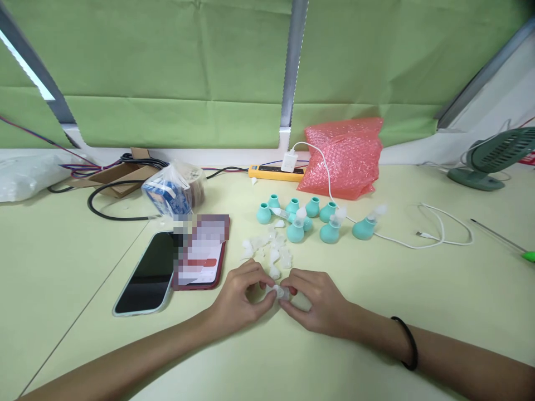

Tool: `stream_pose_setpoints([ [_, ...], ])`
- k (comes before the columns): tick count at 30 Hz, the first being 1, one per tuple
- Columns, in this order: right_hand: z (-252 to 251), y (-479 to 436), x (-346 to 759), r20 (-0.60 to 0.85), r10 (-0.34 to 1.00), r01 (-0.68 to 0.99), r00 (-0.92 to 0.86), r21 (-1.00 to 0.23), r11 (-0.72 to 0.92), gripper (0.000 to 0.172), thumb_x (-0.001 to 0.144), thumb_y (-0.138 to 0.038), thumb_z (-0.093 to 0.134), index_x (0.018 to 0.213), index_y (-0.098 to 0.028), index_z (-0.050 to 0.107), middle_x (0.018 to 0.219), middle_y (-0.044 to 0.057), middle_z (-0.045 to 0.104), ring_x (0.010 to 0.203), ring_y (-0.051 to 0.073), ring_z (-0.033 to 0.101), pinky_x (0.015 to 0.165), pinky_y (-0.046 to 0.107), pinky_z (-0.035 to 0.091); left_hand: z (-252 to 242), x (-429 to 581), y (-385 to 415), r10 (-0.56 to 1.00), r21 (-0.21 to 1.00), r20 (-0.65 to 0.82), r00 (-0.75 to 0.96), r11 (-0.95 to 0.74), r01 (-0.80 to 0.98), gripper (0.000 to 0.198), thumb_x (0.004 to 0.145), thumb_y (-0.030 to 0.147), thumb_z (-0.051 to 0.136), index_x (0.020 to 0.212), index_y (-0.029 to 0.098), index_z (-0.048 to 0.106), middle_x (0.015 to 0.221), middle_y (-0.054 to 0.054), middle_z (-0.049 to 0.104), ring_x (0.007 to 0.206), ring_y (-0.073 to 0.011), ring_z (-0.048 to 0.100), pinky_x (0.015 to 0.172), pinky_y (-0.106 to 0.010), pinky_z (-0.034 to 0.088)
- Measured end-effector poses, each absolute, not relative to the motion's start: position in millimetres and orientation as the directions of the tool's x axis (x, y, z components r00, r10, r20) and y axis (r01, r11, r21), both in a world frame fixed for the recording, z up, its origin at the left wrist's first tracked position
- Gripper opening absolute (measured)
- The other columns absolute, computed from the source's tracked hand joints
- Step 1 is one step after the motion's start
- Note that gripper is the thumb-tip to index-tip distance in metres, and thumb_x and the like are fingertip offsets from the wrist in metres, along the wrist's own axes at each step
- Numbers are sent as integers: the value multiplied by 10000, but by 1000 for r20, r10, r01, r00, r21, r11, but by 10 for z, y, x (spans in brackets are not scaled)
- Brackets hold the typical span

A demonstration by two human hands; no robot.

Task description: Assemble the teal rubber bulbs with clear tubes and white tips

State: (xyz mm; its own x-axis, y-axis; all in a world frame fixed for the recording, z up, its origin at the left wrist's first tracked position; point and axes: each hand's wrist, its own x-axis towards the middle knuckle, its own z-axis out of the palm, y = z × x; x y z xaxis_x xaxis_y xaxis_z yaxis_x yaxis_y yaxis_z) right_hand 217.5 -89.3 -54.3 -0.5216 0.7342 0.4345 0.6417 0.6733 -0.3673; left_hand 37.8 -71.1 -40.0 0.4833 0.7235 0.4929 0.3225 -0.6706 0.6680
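Observation:
My left hand [248, 292] and my right hand [313, 298] meet near the front of the table, thumbs and fingertips pinched on one small translucent white plastic piece [281, 292]. Fingers cover part of it, so its exact kind does not show. Just beyond lies a loose pile of similar translucent pieces [273, 255]. Farther back stand several turquoise bulbs [293, 206] with open necks. Nearer to me, a turquoise bulb [296, 231], another bulb [330, 233] and a tilted bulb [363, 229] at the right carry clear tips.
Left of my hands lie a dark-screened phone [144, 275] and a red-cased phone [204, 259]. Behind are a bagged blue package [169, 192], a yellow power strip [271, 172] and a red bubble-wrap bag [343, 159]. A white cable [443, 234], a screwdriver [501, 236] and a fan [497, 153] occupy the right.

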Motion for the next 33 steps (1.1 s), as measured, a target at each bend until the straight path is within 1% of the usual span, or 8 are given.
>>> stream_pose_setpoints([
  [2,-547,-898,2168,437,735,650,-519,-357,671,60,729,-196,505,767,-170,544,615,-5,519,547,113,479,499,214,336,-406,367,-706,727,665,489,483,-668,332,81,723,136,533,714,134,614,591,-22,515,581,-131,473,529,-255,401],
  [9,-564,-907,2163,433,723,656,-539,-323,682,77,739,-208,496,788,-166,539,634,2,523,568,119,476,505,221,324,-416,361,-727,646,567,539,540,-753,335,153,757,123,494,803,126,639,611,-40,510,615,-148,451,554,-278,397],
  [15,-567,-916,2163,432,724,676,-538,-292,676,50,731,-201,476,706,-167,503,622,2,497,548,118,441,483,229,292,-428,363,-747,555,471,582,594,-826,311,177,777,138,502,908,115,619,653,-49,492,628,-143,428,557,-272,394],
  [20,-562,-924,2156,449,711,678,-542,-266,685,68,739,-204,471,680,-172,481,610,3,496,539,124,444,473,233,292,-436,360,-748,542,453,586,602,-836,312,155,789,148,510,906,131,610,665,-39,475,639,-134,423,560,-252,395],
  [23,-551,-933,2153,485,705,640,-517,-328,695,30,731,-194,488,751,-172,487,639,13,531,573,132,478,502,230,337,-433,357,-741,538,447,602,590,-839,310,137,784,137,507,880,129,604,647,-33,488,621,-131,420,550,-250,389],
  [26,-541,-940,2152,540,702,580,-463,-414,701,95,718,-181,508,809,-176,479,668,20,561,599,135,500,535,231,378,-423,361,-733,557,457,624,548,-829,323,112,773,141,508,835,128,600,613,-26,503,603,-133,427,547,-256,391],
  [30,-538,-934,2149,549,719,547,-426,-478,688,72,724,-201,513,787,-178,486,598,0,532,522,113,466,495,219,373,-416,368,-731,570,466,643,512,-821,330,86,751,140,526,791,133,601,579,-20,511,591,-135,440,553,-266,398],
  [33,-544,-921,2146,524,734,549,-432,-493,675,40,718,-201,511,740,-176,489,556,-13,496,488,100,440,463,208,357,-429,367,-739,544,434,658,521,-839,329,99,733,128,534,805,130,602,609,-34,525,594,-135,435,533,-262,397],
])
